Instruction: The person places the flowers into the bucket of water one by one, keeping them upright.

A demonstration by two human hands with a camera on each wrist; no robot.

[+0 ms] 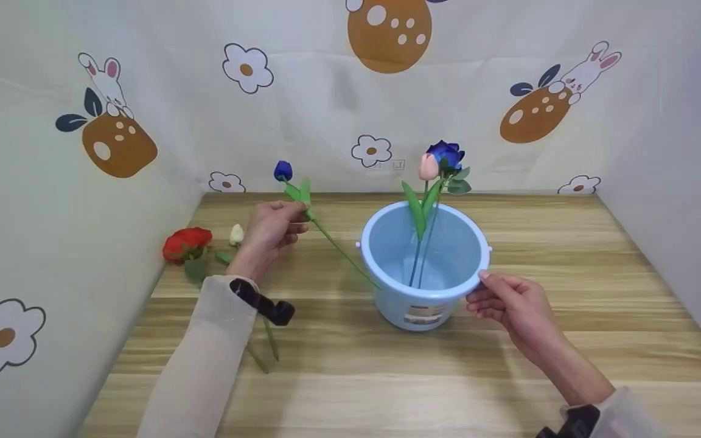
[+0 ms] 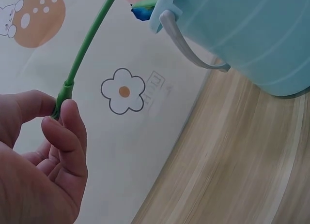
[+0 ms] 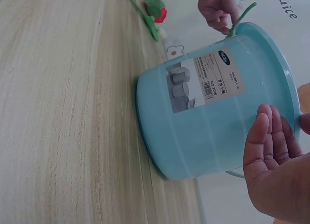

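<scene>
My left hand [image 1: 271,231] pinches a blue artificial tulip [image 1: 283,171] by its stem near the green leaves. The tulip's stem [image 2: 89,45] slants down to the right, its lower end by the left side of a light blue bucket [image 1: 387,307]. My right hand [image 1: 521,304] holds the bucket's right rim with the thumb on top, other fingers along the outer wall. Inside the bucket stand a pink tulip [image 1: 428,166] and a blue rose [image 1: 446,155], leaning on the far side. The left wrist view leaves the blue bud out of sight.
Left of the bucket, a red rose [image 1: 187,244] and a white tulip [image 1: 237,235] lie on the wooden table [image 1: 350,377], partly hidden by my left arm. Patterned cloth walls [image 1: 302,109] enclose the table at the back and sides. A label [image 3: 206,81] marks the bucket's wall.
</scene>
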